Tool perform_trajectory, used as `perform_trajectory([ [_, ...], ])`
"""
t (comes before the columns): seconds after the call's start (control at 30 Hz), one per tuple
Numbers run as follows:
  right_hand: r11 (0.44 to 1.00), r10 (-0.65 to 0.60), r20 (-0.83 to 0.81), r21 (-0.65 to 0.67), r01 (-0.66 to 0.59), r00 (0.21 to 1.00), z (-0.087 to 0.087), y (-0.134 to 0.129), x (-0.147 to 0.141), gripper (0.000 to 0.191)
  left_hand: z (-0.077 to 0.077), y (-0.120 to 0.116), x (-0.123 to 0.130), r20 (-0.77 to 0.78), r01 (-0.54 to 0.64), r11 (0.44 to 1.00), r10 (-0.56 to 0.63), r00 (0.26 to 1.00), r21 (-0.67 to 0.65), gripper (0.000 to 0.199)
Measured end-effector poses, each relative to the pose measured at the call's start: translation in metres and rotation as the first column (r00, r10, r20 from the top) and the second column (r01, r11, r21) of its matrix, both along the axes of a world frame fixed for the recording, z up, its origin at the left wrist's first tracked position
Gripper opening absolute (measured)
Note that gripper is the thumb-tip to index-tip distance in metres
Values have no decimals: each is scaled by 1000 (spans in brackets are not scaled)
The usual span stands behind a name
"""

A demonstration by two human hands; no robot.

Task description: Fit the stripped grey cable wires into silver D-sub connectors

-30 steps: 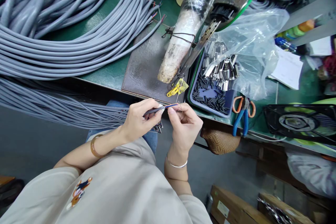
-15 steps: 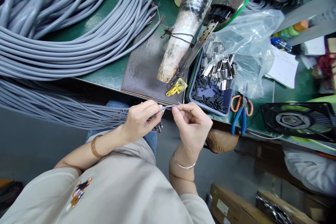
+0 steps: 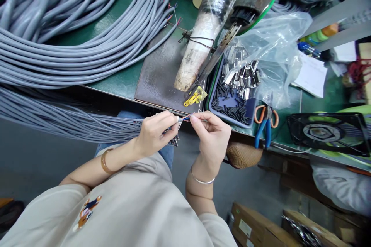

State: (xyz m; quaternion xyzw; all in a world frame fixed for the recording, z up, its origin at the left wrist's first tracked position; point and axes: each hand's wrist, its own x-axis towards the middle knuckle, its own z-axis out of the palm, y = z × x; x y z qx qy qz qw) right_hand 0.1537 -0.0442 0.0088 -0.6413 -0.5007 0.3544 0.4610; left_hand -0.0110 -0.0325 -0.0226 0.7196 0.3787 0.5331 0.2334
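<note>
Green workbench [image 3: 110,85], grey floor [image 3: 72,158].

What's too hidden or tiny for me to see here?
- Head view: tips of the wires, hidden by the right hand.
- Head view: the wires' other ends, under the left hand.
- Head view: any words on the paper, too small.
- Head view: grey cables, cut off by left edge.
- Head view: top of woven thing, hidden by table.

Cool, fairly bright light; glare on green tabletop [image 3: 108,21]; floor [image 3: 72,158] dim; edges stretched, right edge soft.
</note>
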Motion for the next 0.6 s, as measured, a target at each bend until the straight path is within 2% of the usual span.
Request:
perform_trajectory([
  [0.23, 1000, 3, 18, 27, -4, 1000, 2, 3, -1, 16, -4, -1, 3, -25, -8, 999, 9, 1000, 42, 15],
  [0.3, 997, 20, 83, 68, -26, 996, 5, 1, -2, 16, -4, -1, 4, -36, -3, 999, 5, 999, 54, 18],
  [0.37, 985, 39, 232, 157, -77, 972, 8, -3, -2, 11, -4, -1, 4, -40, 8, 999, -6, 999, 50, 19],
  [0.43, 941, 55, 472, 271, -204, 880, 10, -8, -2, 5, -3, -1, 4, -10, 22, 1000, -22, 1000, -9, 16],
  [0.5, 857, 57, 700, 331, -395, 712, 10, -12, 0, 10, 0, 0, 3, 85, 62, 981, -47, 995, -183, 9],
  [0.53, 811, 54, 778, 332, -482, 626, 9, -12, 1, 12, 2, 1, 2, 162, 109, 945, -61, 985, -309, 5],
  [0.57, 768, 47, 827, 328, -549, 560, 8, -12, 3, 12, 3, 2, 1, 255, 179, 882, -69, 964, -436, 4],
  [0.6, 736, 43, 853, 325, -594, 520, 7, -11, 5, 11, 5, 4, 0, 351, 266, 794, -71, 934, -546, 7],
])
